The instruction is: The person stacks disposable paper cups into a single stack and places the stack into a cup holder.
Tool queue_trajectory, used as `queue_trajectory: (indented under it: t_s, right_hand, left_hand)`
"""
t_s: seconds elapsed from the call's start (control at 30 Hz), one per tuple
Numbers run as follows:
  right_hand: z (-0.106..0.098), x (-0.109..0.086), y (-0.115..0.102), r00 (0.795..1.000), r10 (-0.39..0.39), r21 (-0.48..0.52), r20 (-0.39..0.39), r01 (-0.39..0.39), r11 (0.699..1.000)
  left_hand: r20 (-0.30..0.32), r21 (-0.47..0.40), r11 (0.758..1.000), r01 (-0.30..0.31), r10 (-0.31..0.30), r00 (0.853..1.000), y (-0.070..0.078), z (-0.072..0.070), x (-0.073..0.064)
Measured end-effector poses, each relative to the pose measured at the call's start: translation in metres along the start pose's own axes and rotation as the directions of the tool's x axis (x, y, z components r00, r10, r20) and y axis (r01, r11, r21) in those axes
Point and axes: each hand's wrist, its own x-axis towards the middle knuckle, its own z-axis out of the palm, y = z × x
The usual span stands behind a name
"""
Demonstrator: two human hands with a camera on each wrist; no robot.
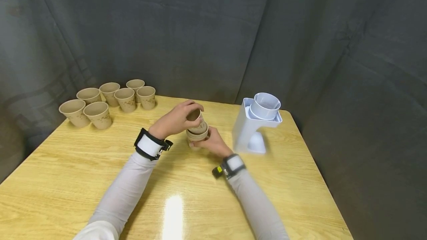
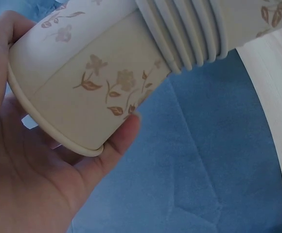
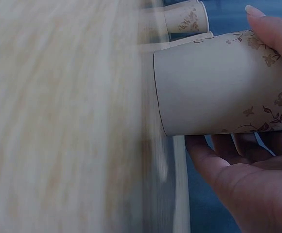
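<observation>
My left hand (image 1: 176, 119) grips a beige paper cup (image 2: 102, 77) with a brown flower print, fingers and thumb around its rim. The bottom of this cup sits inside the top of a stack of matching paper cups (image 1: 197, 136), with most of its wall standing out above them. Several rolled rims of the stack show close together in the left wrist view. Lower down, my right hand (image 1: 213, 143) holds the stack from the right, thumb and fingers around the wall of its lowest cup (image 3: 214, 87).
At the back left of the wooden table (image 1: 160, 180) stand several single paper cups (image 1: 96, 114), upright and close together. A white plastic stand (image 1: 241, 129) with a round white cup-like top (image 1: 265, 106) is right of my right hand. Dark curtains (image 1: 173, 36) hang behind the table.
</observation>
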Motion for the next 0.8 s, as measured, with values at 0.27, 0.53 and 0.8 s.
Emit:
queue_trajectory:
  t_s: [0.27,0.53,0.8]
  right_hand:
    - [0.001,-0.001,0.0,1.0,0.0,-0.018,-0.012,0.0,1.0]
    - [-0.001,0.004,0.014,1.0,-0.009,-0.032,-0.023,0.008,0.999]
    - [0.0,0.005,0.014,1.0,0.014,-0.048,-0.017,-0.015,0.999]
  left_hand:
    - [-0.009,-0.009,1.0,-0.027,0.026,1.0,0.002,0.007,0.002]
    - [0.042,-0.01,1.0,-0.022,0.022,0.999,0.006,0.012,0.004]
    - [0.063,0.024,0.999,-0.041,0.04,0.997,0.005,0.02,0.004]
